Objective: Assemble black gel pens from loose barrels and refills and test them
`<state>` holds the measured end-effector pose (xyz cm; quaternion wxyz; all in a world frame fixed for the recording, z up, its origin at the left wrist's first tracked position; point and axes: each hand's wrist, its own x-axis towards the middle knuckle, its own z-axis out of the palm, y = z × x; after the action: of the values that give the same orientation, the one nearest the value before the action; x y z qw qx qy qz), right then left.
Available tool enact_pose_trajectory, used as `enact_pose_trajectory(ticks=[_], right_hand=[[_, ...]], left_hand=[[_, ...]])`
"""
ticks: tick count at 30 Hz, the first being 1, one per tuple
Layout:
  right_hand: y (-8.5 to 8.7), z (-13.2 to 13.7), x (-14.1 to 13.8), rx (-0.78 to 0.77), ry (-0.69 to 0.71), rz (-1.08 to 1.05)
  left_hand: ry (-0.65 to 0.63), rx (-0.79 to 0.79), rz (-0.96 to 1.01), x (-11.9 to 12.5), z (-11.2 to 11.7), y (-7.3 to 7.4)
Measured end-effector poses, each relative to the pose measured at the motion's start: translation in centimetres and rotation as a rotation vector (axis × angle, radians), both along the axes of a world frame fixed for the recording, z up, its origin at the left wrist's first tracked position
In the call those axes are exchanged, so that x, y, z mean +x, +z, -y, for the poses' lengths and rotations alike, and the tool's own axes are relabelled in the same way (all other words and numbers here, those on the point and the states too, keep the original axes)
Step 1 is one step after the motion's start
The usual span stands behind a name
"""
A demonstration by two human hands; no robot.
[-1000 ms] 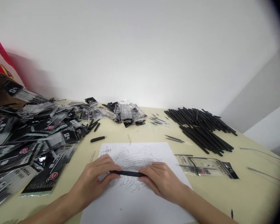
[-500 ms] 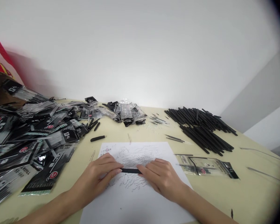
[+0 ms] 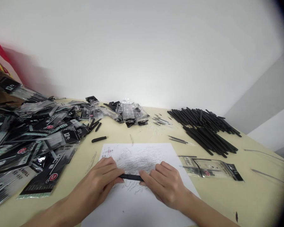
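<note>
Left hand (image 3: 96, 178) and right hand (image 3: 165, 186) are pinching a black pen barrel (image 3: 131, 177) between them, right over a scribbled paper sheet (image 3: 137, 154) on the bench (image 3: 257, 201). Refill packs (image 3: 47, 157) heaped left, loose black barrels (image 3: 208, 132) ahead-right.

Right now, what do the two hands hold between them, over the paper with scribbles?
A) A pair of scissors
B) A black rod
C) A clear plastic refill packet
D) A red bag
B. The left hand and the right hand pinch the black rod by its two ends, just above the scribbled sheet of paper.
</note>
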<state>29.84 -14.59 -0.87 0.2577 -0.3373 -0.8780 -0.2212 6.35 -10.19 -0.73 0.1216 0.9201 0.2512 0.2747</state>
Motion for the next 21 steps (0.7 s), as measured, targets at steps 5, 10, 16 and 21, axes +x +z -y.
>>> enact_pose_trajectory(ticks=[5,10,16,21], right_hand=[[0.0,0.5,-1.0,-0.254,0.025,-0.154],[1.4,0.7,-1.3,-0.879,0.002,-0.465],[2.1,0.6,-1.0,-1.203,0.013,-0.579],[0.5,0.8,-1.0,-0.503,-0.042,-0.231]], left_hand=[[0.007,0.091,0.005,-0.2,0.0,-0.1],[0.016,0.243,0.004,-0.5,0.5,0.0],[-0.024,0.448,0.012,-0.5,0.9,0.4],[0.043,0.199,-0.044,0.5,-0.1,0.1]])
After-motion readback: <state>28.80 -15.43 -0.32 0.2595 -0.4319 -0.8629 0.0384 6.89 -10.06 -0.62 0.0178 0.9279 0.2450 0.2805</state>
